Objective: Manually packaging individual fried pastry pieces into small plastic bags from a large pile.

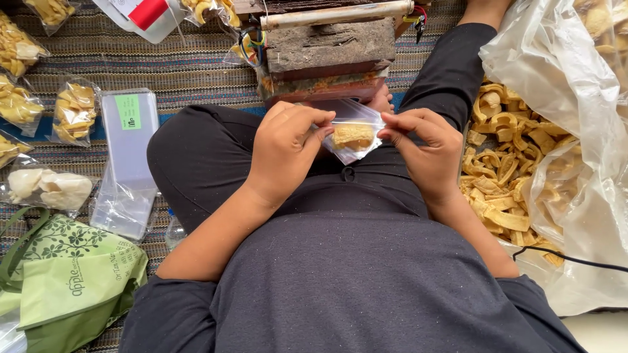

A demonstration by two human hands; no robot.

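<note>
Seen from above, a person sits cross-legged on a striped woven mat (196, 65), and both hands meet over the lap. The left hand (284, 153) pinches one edge of a small clear plastic bag (353, 131) between thumb and fingertips, and the right hand (425, 147) pinches the opposite edge the same way, so the bag hangs stretched between them, just above the dark trousers. Inside the bag lies a pale yellow cracker (353, 136), resting near its bottom. Just beyond the hands stands a worn wooden and metal sealing device (327, 52) with a pale bar across its top and coloured wires at its side. To the person's right, a large clear sack (569, 98) lies open, spilling a heap of curled yellow crackers (507, 163) close to the right forearm. To the left, a stack of empty clear bags (127, 163) lies flat on the mat, with several filled small packets (73, 112) beyond it and a green cloth bag (72, 281) near the left elbow.
</note>
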